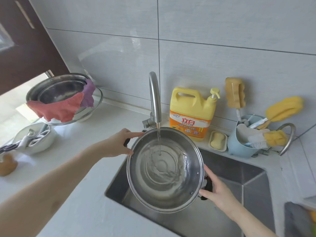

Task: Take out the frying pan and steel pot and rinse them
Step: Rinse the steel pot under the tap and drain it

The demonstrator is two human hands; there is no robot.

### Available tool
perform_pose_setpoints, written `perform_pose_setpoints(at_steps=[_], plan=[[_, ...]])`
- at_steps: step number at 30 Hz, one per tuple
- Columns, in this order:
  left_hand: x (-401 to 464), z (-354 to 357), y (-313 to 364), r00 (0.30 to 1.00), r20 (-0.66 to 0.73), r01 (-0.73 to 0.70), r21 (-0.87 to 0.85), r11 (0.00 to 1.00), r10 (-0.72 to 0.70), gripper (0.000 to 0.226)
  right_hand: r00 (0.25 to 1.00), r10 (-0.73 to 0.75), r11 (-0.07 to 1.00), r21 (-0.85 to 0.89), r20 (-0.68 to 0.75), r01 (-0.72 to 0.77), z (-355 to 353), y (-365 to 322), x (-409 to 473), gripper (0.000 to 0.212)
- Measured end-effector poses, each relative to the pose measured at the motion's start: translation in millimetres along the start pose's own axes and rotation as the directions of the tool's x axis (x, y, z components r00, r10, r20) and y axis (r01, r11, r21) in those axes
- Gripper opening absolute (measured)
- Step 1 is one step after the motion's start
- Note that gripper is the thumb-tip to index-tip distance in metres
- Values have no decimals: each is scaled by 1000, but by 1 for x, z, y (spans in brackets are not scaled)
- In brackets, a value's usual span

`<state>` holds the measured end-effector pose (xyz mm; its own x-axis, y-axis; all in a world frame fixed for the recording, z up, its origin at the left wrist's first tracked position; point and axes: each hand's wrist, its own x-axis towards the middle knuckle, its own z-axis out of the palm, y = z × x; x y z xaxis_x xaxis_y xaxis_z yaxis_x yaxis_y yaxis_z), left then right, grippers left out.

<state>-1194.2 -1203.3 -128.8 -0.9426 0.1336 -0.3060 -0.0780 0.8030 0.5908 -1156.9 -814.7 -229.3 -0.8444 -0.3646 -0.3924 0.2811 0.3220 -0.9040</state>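
Observation:
The steel pot [165, 170] is held tilted over the sink [239, 178], under the faucet [154, 98]. A thin stream of water falls into it and swirls on its bottom. My left hand [123, 142] grips the pot's black far-left handle. My right hand [217, 189] grips the black handle on its near-right side. No frying pan can be seen.
A yellow detergent jug [191, 113] stands behind the pot. Beside it are a soap dish [218, 141] and a blue caddy [239, 144] of sponges and brushes. At left sit stacked steel bowls [58, 89] draped with red and purple cloths, and a white bowl [32, 139] of utensils.

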Motion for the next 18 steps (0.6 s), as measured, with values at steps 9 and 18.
perform_pose_setpoints(at_steps=[9,18], plan=[[4,37,-17,984,-175,-64,-205,977,28,88,972,-220,920,-348,-79,180,-53,-50,8,91],[1,51,-2,950,302,189,-340,921,-83,68,958,228,950,-255,176,-180,-95,-85,-4,68]])
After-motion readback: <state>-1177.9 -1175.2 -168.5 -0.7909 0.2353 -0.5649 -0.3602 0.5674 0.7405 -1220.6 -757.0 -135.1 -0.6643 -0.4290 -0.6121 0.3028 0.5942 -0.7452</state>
